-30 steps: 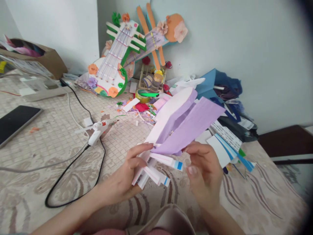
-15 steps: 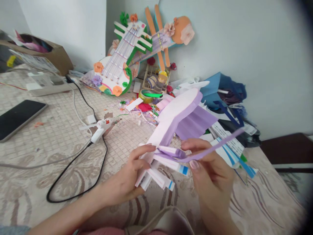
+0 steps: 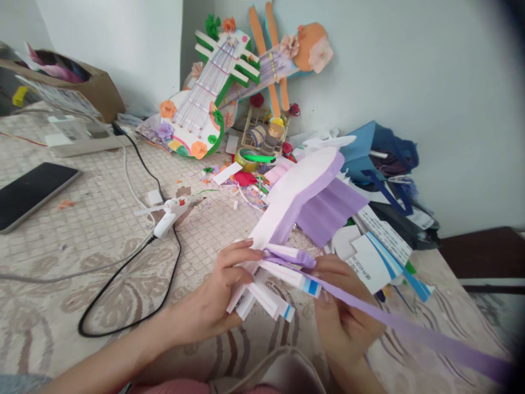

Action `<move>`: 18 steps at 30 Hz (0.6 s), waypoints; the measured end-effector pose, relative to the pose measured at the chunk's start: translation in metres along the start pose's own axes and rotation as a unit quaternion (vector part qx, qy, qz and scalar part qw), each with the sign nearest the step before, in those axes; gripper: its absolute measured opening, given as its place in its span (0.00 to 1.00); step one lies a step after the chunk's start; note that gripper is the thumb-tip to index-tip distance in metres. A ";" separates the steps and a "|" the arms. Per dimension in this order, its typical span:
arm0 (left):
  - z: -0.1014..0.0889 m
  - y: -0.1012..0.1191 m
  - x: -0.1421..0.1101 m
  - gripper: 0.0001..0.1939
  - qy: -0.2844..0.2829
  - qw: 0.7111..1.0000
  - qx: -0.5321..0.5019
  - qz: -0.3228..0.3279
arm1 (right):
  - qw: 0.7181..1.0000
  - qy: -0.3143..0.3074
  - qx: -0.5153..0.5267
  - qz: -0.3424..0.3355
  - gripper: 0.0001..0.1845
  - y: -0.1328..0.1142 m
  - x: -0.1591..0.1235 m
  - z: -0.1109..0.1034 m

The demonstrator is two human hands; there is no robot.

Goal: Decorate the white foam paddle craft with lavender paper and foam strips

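A white cardboard guitar shape [image 3: 305,176] with purple paper along its edge lies in front of me, its neck end toward me. My left hand [image 3: 232,279] is closed around that end, where several white strips with blue tips stick out like pegs. Between the thumb and fingers of my right hand [image 3: 348,306] is a long purple paper strip [image 3: 402,320]. It runs from the uppermost peg, whose side is covered in purple, out to the lower right. A wide purple sheet [image 3: 330,210] hangs from the guitar's far side.
A white glue gun [image 3: 168,216] with a black cord lies left of my hands, near a phone [image 3: 39,191]. Two decorated paper guitars [image 3: 200,104] lean on the wall. Paper scraps, a tape roll [image 3: 246,160] and a blue bag [image 3: 369,145] are behind and to the right.
The purple strip's free end has swung from upper right down to the lower right. My right hand has moved slightly, its fingers now close against the peg's tip. My left hand keeps its hold.
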State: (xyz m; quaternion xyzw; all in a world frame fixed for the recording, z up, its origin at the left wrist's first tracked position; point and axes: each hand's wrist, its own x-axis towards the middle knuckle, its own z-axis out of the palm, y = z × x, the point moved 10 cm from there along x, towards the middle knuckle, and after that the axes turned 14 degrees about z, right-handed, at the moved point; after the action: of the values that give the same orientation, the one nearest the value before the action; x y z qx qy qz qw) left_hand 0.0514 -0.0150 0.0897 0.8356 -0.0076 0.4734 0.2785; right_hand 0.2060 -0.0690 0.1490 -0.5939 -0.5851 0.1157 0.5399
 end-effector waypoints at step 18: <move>0.001 0.001 0.001 0.25 0.000 1.000 -0.022 0.010 | 0.988 -0.057 -0.030 0.142 0.05 0.049 -0.006 0.026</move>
State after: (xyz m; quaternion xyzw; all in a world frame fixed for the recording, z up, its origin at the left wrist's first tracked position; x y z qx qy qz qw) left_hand 0.0524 -0.0162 0.0912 0.8294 -0.0265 0.4755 0.2921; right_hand 0.2126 -0.0477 0.0979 -0.6792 -0.5278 0.2077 0.4658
